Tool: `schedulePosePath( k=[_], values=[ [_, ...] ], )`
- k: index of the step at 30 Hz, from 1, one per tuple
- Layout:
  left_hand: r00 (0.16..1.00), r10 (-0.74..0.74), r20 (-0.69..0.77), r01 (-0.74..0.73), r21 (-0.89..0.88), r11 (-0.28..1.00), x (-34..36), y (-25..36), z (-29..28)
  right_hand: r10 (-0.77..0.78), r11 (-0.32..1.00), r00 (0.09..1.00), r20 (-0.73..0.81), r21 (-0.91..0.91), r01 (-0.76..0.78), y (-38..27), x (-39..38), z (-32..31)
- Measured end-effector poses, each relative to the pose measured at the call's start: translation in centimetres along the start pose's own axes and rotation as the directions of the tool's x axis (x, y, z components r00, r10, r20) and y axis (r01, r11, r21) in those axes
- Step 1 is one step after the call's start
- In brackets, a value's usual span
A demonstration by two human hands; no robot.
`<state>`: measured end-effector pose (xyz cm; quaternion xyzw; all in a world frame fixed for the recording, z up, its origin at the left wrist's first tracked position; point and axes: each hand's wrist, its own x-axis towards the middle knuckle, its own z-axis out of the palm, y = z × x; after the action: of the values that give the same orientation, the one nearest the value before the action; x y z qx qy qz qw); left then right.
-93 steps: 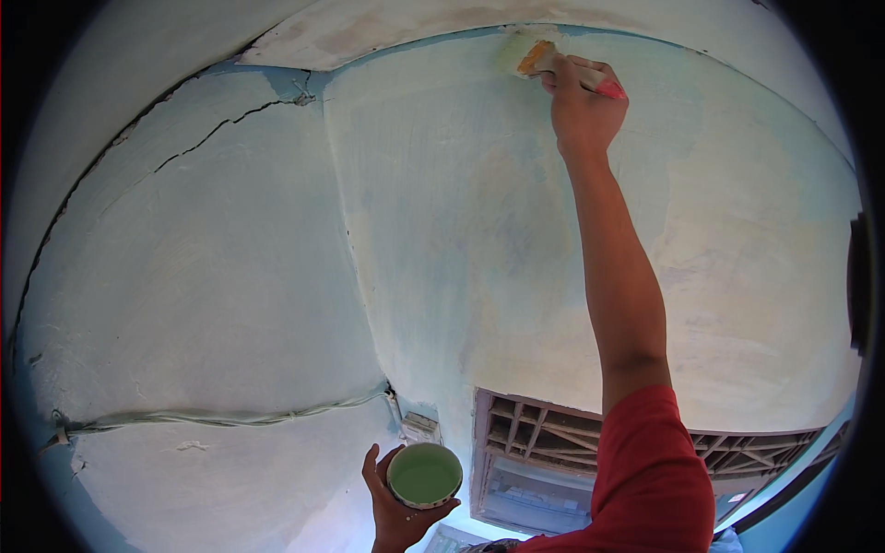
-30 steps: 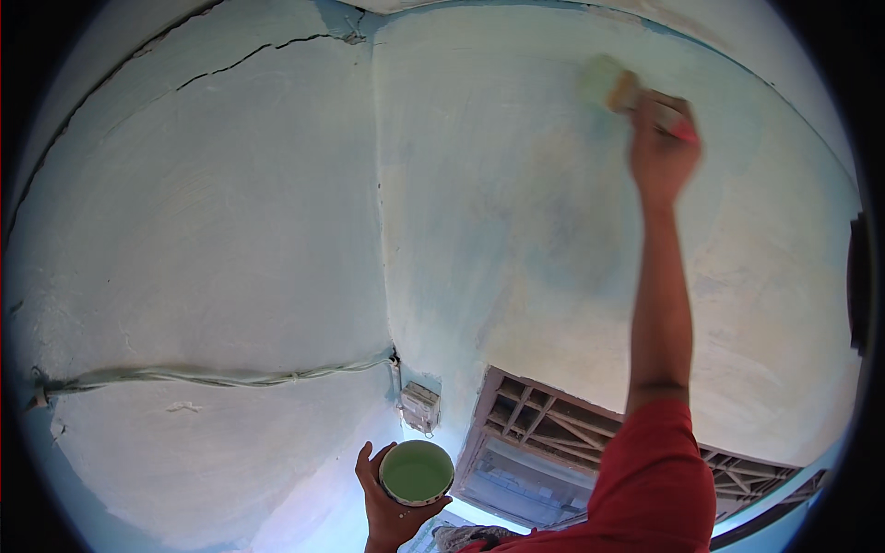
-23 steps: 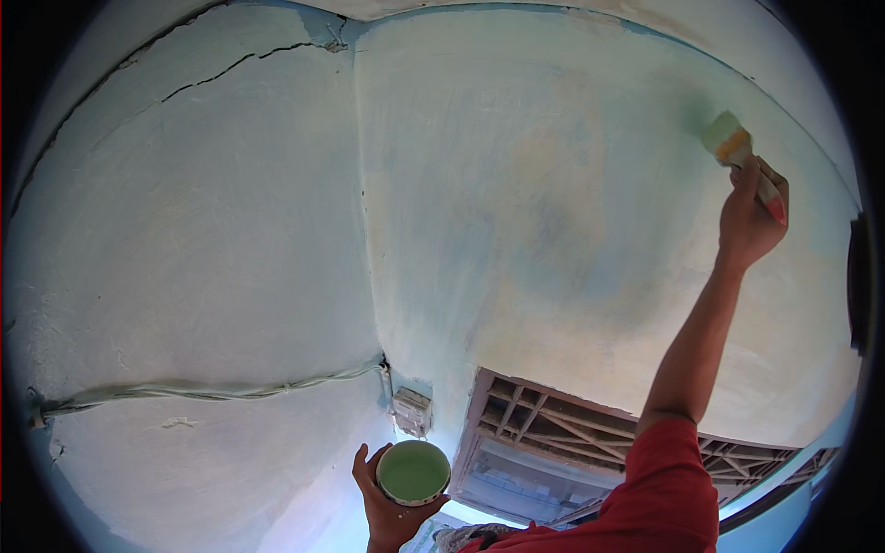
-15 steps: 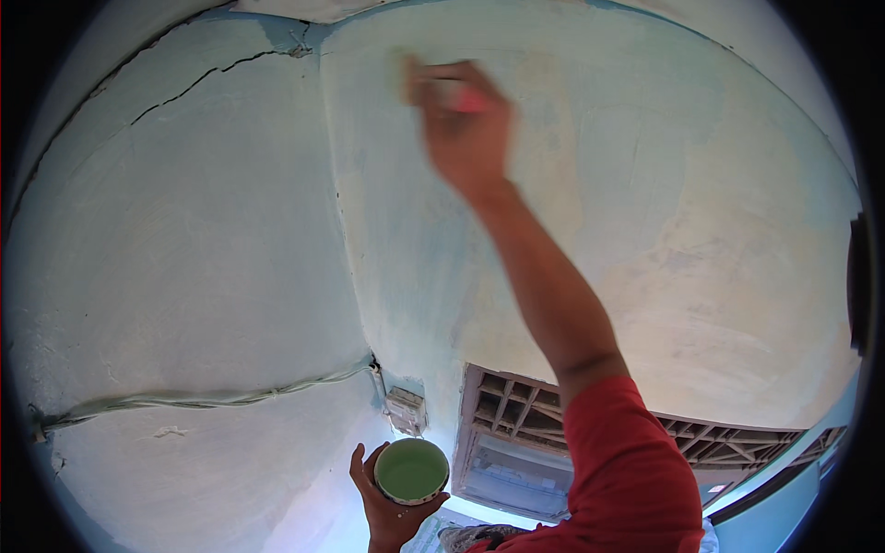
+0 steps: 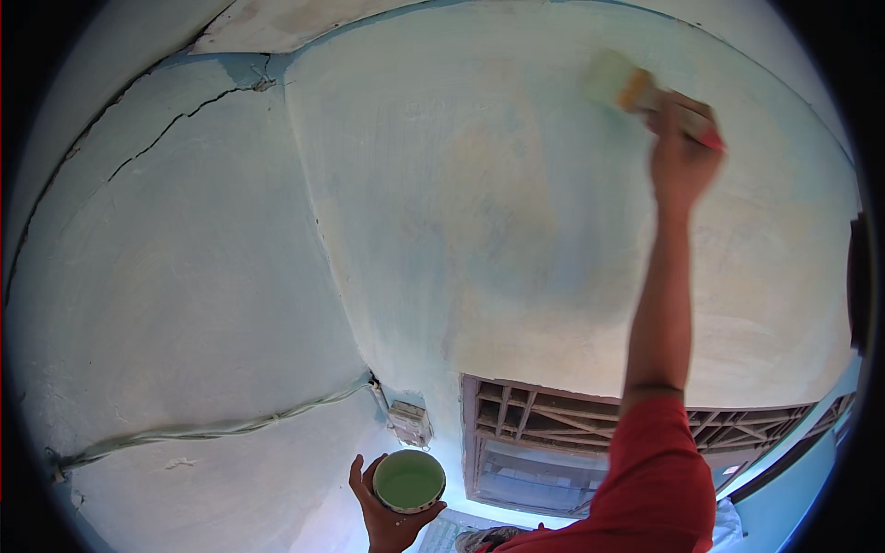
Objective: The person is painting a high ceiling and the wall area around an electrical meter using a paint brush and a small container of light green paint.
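Observation:
My right hand is raised high on the right, fingers closed around the handle of a paintbrush with a red tip. Its blurred, pale green bristles are against the patchy pale blue and cream wall. At the lower centre, my left hand holds a round bowl of green liquid from below and the side, thumb and fingers around its rim.
Twisted cables run along the left wall to a small box in the corner. A slatted vent above a window sits behind my right arm. Cracks cross the upper left, below the ceiling. A dark shape is at the right edge.
My right hand and brush have swept right, then left toward the corner, and back right. The view has shifted slightly. My left hand still holds the bowl at the lower centre.

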<state>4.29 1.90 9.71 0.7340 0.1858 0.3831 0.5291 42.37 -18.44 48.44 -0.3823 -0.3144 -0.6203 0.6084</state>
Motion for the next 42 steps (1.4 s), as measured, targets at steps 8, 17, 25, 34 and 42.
schedulePosePath(
  k=[8, 17, 25, 34, 42],
  values=[
    [0.999, 0.030, -0.035, -0.031, -0.045, 0.999, 1.4, 0.1, 0.4, -0.057, 0.984, 0.986, -0.158, -0.174, 0.029, -4.6, 1.5, -5.8],
    [0.993, 0.059, -0.107, -0.060, 0.002, 0.998, -0.8, 0.4, 1.0, -0.105, 0.866, 0.961, 0.254, 0.498, -0.037, -8.9, -17.9, 22.1],
    [0.961, -0.004, -0.275, 0.046, 0.145, 0.988, -3.2, -0.4, -0.2, -0.093, 0.975, 0.982, 0.162, 0.213, 0.058, -7.4, -18.6, 36.0],
    [0.934, 0.036, -0.354, 0.010, 0.129, 0.992, -4.3, -0.5, -2.3, -0.342, 0.929, 0.918, 0.201, 0.217, 0.299, -10.2, -12.2, 30.2],
    [0.919, 0.056, -0.389, -0.028, 0.077, 0.997, -3.9, -0.7, -1.5, -0.462, 0.730, 0.408, 0.787, 0.077, 0.679, -10.1, -17.4, 37.1]
  ],
)
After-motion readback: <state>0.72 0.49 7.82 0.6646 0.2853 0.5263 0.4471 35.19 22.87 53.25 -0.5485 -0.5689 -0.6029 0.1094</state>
